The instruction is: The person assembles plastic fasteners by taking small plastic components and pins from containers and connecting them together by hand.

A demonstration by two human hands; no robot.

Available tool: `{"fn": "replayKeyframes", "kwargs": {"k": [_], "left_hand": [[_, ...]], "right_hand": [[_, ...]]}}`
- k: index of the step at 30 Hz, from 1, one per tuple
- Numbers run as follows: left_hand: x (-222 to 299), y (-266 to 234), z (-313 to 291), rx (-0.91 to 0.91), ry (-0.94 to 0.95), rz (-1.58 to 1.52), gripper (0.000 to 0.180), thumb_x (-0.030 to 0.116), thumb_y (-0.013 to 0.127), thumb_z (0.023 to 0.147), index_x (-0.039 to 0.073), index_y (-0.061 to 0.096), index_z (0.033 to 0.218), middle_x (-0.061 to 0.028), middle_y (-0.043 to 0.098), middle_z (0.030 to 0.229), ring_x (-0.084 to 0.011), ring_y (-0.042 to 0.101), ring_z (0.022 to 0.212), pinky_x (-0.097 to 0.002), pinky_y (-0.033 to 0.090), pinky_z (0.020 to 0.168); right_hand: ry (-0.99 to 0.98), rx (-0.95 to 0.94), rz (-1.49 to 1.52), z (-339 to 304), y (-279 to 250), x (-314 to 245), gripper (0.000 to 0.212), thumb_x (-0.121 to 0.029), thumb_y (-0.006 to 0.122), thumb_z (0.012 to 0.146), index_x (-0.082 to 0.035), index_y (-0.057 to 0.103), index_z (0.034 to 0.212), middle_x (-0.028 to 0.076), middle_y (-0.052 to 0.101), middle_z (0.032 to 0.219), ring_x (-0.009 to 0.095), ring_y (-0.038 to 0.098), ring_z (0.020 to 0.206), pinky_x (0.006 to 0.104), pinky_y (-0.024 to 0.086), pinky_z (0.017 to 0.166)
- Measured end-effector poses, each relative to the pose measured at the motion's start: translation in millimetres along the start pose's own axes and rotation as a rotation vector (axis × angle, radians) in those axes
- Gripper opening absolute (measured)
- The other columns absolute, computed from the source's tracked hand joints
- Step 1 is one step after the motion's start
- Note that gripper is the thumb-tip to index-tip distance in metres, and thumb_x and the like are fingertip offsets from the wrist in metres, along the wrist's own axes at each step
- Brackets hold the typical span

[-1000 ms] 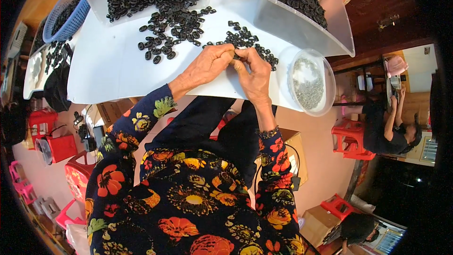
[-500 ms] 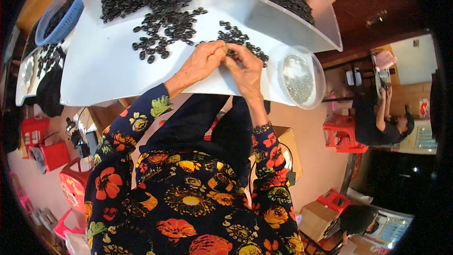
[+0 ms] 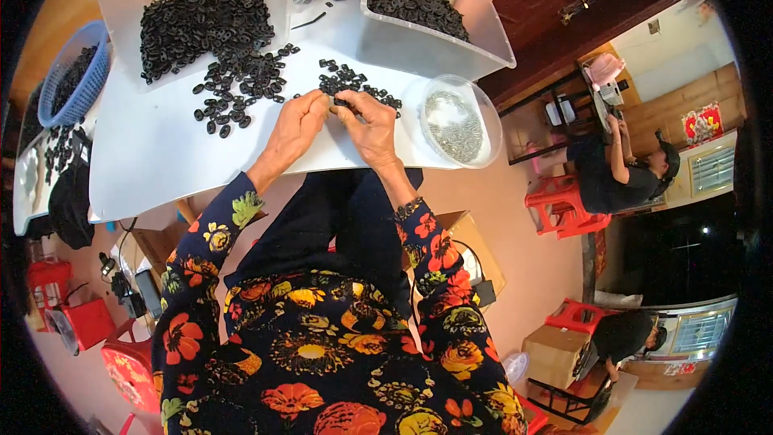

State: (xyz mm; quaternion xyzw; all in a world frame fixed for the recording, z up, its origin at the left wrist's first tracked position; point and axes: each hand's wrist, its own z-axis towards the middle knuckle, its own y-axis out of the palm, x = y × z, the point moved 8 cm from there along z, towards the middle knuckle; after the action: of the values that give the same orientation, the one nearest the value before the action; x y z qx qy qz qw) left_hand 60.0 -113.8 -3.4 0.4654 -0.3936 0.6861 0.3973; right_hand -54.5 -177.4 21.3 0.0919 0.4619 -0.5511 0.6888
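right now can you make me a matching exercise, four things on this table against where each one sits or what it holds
Things:
1. blue basket
2. round clear bowl
3. clear tub
4. small black piece

Places or states:
a. pinched between the fingertips of both hands
b. far left edge of the white table
c. holds small silvery parts, right of the right hand
d. back right, filled with black pieces

Pairs: 1-b, 2-c, 3-d, 4-a

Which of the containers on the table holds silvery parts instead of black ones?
The round clear bowl beside the right hand. The two clear bins and blue basket hold black pieces.
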Motion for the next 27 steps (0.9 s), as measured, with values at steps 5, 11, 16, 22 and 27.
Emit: {"fn": "replayKeyframes", "kwargs": {"k": [5, 11, 16, 22, 27], "left_hand": [[-9, 1, -23, -0.024, -0.068, -0.094, 0.028, 0.023, 0.042, 0.095, 0.003, 0.047, 0.077, 0.0007, 0.042, 0.063, -0.0097, 0.04, 0.058, -0.0271, 0.036, 0.054], [-13, -6, -26, -0.059, -0.151, -0.068, 0.024, 0.018, 0.04, 0.095, 0.003, 0.047, 0.077, -0.0004, 0.045, 0.069, -0.0085, 0.042, 0.062, -0.0236, 0.038, 0.058], [-7, -1, -21, -0.07, -0.13, -0.181, 0.025, 0.019, 0.041, 0.095, 0.003, 0.045, 0.077, -0.0002, 0.043, 0.07, -0.0086, 0.041, 0.062, -0.0234, 0.038, 0.059], [-8, -4, -28, -0.015, -0.124, -0.189, 0.024, 0.019, 0.043, 0.095, 0.002, 0.048, 0.079, -0.0006, 0.041, 0.062, -0.0095, 0.041, 0.058, -0.0271, 0.038, 0.055], [4, -5, -34, -0.017, -0.139, -0.183, 0.02, 0.016, 0.045, 0.094, 0.001, 0.048, 0.082, -0.0045, 0.04, 0.062, -0.0109, 0.04, 0.058, -0.0288, 0.038, 0.055]], "right_hand": [[0.042, 0.011, -0.025, 4, 0, -9, 0.02, -0.002, 0.07, 0.077, -0.001, 0.066, 0.096, 0.008, 0.064, 0.079, 0.012, 0.057, 0.062, 0.0253, 0.048, 0.058], [-0.185, 0.047, -0.306, 90, -67, -75, 0.022, -0.005, 0.071, 0.075, -0.004, 0.065, 0.097, 0.01, 0.066, 0.086, 0.018, 0.062, 0.069, 0.0299, 0.05, 0.067], [-0.458, 0.287, -0.629, 136, -105, -96, 0.018, -0.003, 0.068, 0.076, -0.004, 0.065, 0.093, 0.012, 0.065, 0.089, 0.026, 0.062, 0.083, 0.0352, 0.049, 0.077], [-0.142, -0.12, -0.228, 89, -7, -47, 0.011, 0.0, 0.061, 0.08, 0.0, 0.065, 0.09, 0.013, 0.063, 0.083, 0.022, 0.062, 0.068, 0.0289, 0.049, 0.064], [-0.013, -0.366, -0.317, 90, 41, -2, 0.018, 0.002, 0.054, 0.085, -0.004, 0.064, 0.099, 0.011, 0.064, 0.09, 0.022, 0.06, 0.071, 0.0309, 0.049, 0.067]]}}
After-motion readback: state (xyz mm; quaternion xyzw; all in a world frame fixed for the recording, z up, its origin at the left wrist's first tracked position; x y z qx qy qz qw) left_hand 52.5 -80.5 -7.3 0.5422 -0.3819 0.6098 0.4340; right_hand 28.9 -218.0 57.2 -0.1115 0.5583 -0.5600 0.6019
